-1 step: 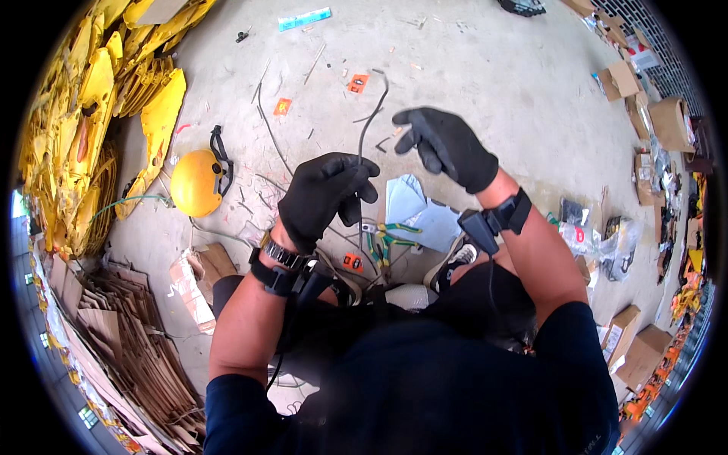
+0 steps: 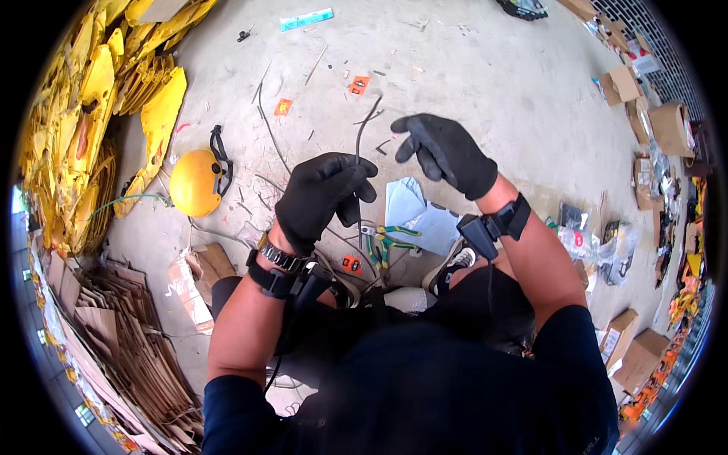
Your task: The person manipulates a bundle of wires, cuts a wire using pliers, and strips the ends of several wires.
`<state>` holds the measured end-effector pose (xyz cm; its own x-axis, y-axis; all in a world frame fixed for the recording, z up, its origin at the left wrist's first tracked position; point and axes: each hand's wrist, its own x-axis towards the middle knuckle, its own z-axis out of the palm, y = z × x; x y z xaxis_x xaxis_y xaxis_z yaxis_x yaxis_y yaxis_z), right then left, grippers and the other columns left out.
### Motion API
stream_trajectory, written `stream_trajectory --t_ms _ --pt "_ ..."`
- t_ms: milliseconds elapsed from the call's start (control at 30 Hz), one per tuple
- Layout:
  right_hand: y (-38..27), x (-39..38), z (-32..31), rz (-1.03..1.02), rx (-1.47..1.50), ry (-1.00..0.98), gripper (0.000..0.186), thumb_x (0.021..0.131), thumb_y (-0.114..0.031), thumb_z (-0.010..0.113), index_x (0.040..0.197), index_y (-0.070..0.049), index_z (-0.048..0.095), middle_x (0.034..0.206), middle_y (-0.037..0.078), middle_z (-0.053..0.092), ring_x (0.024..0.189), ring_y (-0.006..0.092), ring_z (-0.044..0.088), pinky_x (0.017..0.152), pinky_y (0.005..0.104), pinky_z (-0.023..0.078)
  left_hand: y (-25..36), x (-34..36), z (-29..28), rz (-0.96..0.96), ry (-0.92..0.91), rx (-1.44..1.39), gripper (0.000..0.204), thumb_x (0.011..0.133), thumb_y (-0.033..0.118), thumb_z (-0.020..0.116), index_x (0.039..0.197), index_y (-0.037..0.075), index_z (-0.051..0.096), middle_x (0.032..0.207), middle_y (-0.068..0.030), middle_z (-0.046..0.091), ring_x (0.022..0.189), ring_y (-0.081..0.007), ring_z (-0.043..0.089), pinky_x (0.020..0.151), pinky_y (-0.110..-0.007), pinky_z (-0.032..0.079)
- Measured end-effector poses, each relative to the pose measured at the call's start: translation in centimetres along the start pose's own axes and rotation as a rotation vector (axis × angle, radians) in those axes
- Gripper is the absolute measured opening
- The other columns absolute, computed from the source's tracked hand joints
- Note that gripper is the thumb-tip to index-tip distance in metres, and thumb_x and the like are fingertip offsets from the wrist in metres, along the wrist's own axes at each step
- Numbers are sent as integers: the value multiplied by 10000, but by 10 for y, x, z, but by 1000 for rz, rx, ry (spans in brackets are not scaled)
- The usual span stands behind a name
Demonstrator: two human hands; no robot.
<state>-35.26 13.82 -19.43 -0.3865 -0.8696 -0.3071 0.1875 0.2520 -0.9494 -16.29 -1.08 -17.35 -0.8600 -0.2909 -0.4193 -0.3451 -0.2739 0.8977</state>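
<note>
The person sits on a concrete floor (image 2: 485, 68), both hands in black gloves. The left hand (image 2: 322, 199) is closed around a thin dark cable (image 2: 365, 125), pinching it low so the free end curls up and away over the floor. The right hand (image 2: 446, 152) hangs just beside it with fingers spread, holding nothing, not touching the cable.

Below the hands there's a pair of green-handled pliers (image 2: 387, 241) lying on the floor next to a pale sheet (image 2: 413, 216), with short wire offcuts scattered about. A yellow helmet (image 2: 196, 182) sits off to the left, near a heap of yellow plastic parts (image 2: 91, 114) and stacked cardboard (image 2: 114, 326).

What could go wrong, as a guess: the grip is only at one end (and thick gloves don't give much feel), so the springy cable could slip out or whip sideways if the hold loosens. The offcuts underfoot are easy to kneel on, and the pliers are close to the shoe (image 2: 453, 264), so a shift of the leg could knock them out of reach.
</note>
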Motion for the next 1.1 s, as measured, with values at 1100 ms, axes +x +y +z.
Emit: stream_trajectory --t_ms 1100 --pt "-33 -29 37 138 1 -262 313 999 -267 459 1113 -31 630 738 66 650 450 36 400 442 196 318 14 -20 -4 50 330 27 318 960 273 595 1147 19 637 631 -26 582 448 -66 500 405 -200 376"
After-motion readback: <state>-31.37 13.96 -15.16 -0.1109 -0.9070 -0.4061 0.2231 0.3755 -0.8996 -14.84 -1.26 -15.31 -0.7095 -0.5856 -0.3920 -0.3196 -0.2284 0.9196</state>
